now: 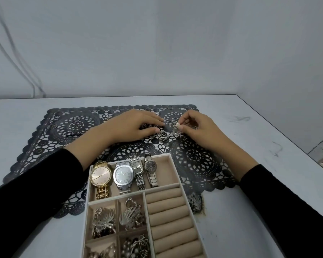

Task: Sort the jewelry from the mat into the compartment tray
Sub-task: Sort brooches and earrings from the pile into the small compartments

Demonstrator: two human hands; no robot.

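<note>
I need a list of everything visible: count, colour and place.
table: one, white, under everything
mat: one, black, on table
tray: one, beige, partly on mat
watches: four, one gold, three silver, tray's far compartment
ring rolls: one row, beige, tray's right side
jewelry: mixed, silver and gold, tray's small compartments
loose rings: several, silver, on mat
pile: one, silver, between hands
sleeves: two, black, on forearms
left hand: touches pile
right hand: pinches pale piece

A black lace-patterned mat (194, 164) lies flat. At its centre sits a tangled heap of silver jewelry (165, 136), and thin silver rings (76, 119) are scattered toward 10 o'clock. At 6 o'clock, overlapping the mat's edge, a beige velvet compartment tray (172, 185) holds four wristwatches (123, 174) in its far compartment and silver ornaments (131, 215) in the small ones.
</note>
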